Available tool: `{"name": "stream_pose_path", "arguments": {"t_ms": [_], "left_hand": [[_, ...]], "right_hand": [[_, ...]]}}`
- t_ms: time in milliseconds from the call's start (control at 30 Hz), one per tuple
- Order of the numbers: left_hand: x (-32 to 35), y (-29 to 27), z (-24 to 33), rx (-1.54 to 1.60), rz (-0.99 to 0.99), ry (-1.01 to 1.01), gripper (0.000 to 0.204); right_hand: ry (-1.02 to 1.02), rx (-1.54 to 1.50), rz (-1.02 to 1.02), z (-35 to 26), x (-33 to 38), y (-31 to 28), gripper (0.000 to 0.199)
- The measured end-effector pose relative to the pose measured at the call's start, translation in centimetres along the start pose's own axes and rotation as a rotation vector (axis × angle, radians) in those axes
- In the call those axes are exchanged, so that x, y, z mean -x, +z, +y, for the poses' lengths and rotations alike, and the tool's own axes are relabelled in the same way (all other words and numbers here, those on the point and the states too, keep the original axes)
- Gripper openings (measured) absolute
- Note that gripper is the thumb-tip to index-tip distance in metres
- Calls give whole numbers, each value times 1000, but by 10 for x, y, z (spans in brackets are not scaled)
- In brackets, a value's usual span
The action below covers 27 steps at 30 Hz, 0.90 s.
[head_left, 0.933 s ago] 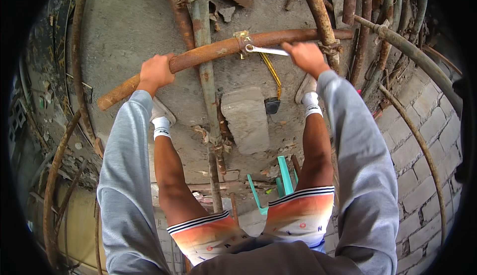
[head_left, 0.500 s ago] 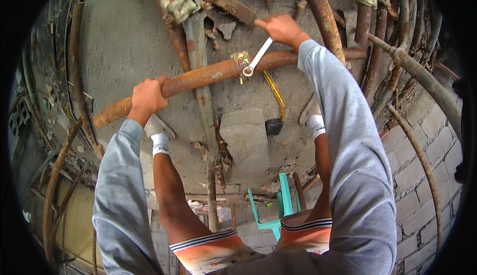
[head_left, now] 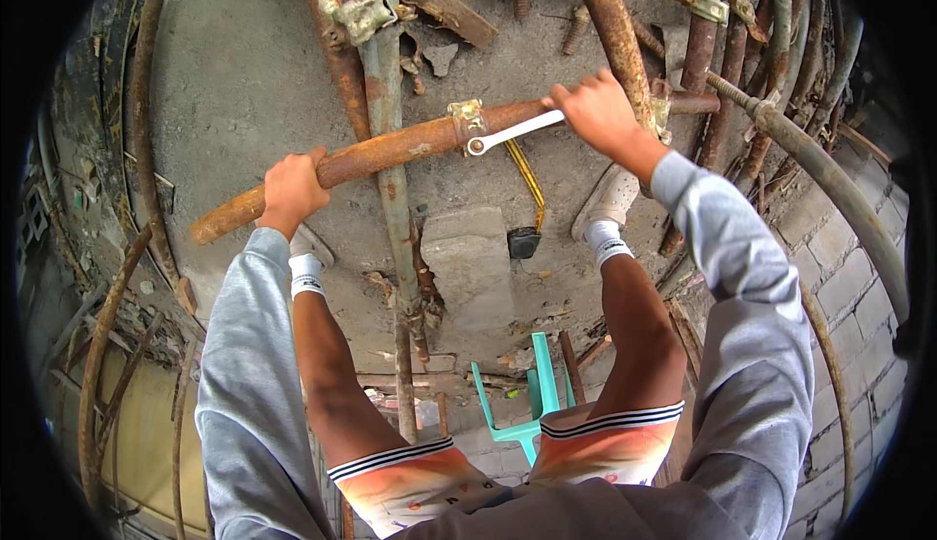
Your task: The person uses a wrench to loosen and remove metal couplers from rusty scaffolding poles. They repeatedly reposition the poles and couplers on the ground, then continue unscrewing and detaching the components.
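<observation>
Below my head, on a rough concrete floor point(head_left: 244, 91), a long rusty pipe point(head_left: 390, 150) runs slantwise in front of me, lower at my left and higher toward my right. My left hand point(head_left: 291, 189) is closed around the pipe near its lower end. My right hand point(head_left: 597, 111) is closed around the handle of a silver wrench point(head_left: 512, 131), whose ring end sits on a clamp point(head_left: 468, 116) fastened around the pipe at its middle. A grey-green pipe point(head_left: 386, 101) crosses under the rusty one, running away from me. My white shoes stand either side of a concrete block point(head_left: 468, 257), beside which lies a yellow tape measure point(head_left: 527, 179). More rusty pipes lie along the brick wall point(head_left: 830, 277) at my right, and a green plastic chair point(head_left: 532, 403) shows between my knees.
</observation>
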<state>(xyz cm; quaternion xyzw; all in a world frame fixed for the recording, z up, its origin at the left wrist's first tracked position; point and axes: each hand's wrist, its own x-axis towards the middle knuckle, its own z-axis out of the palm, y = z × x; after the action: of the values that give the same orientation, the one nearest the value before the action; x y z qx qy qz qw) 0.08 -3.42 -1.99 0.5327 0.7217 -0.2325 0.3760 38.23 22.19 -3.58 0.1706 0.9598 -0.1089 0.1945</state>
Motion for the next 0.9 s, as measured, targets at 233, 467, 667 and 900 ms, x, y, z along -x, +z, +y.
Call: {"name": "stream_pose_path", "arguments": {"t_ms": [233, 467, 667, 900], "left_hand": [[-8, -14, 4, -11, -101, 29, 47], [-5, -12, 3, 20, -39, 56, 48], [4, -12, 7, 13, 174, 220, 64], [-14, 7, 62, -47, 59, 242, 60]], "right_hand": [[228, -22, 84, -11, 7, 26, 28], [242, -112, 186, 5, 3, 21, 21], [503, -506, -139, -51, 27, -44, 27], [814, -641, -175, -231, 87, -56, 77]]}}
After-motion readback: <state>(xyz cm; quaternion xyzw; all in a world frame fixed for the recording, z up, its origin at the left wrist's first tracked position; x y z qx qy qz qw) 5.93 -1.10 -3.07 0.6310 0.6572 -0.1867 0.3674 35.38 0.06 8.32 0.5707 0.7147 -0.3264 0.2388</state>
